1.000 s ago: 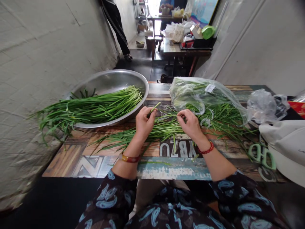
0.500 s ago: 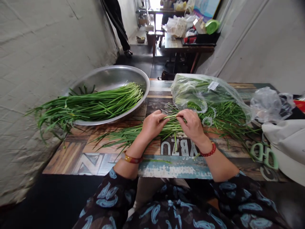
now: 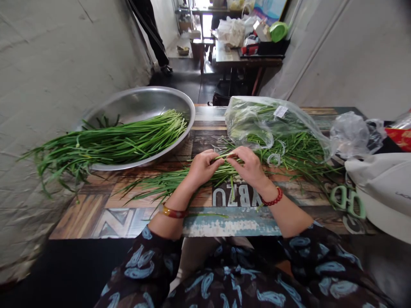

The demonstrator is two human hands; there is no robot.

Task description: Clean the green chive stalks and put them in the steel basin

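Observation:
My left hand point(image 3: 203, 167) is closed around a few garlic chives, pinching them near their pale ends between thumb and forefinger. Just to its right, my right hand point(image 3: 247, 166) pinches the tips of those stalks, its fingertips nearly meeting the left ones. Beneath both hands a loose pile of garlic chives point(image 3: 167, 182) lies on the patterned table point(image 3: 112, 194), leaves toward the left. A large steel basin point(image 3: 141, 100) at the back left holds a thick bundle of garlic chives point(image 3: 135, 137), leaves drooping over its rim. More chives spill from a clear plastic bag point(image 3: 253, 115) behind my right hand.
Green-handled scissors point(image 3: 348, 201) lie at the right, beside a white cap point(image 3: 385, 188). A crumpled plastic bag point(image 3: 349, 134) sits behind them. A wall point(image 3: 38, 85) borders the left side. Farther back are a cluttered table point(image 3: 244, 62) and a standing person's leg point(image 3: 150, 34).
My right hand has come slightly closer to the left, its fingertips shifting along the stalks. The whole view has swung a little to the right. Both hands keep their pinch.

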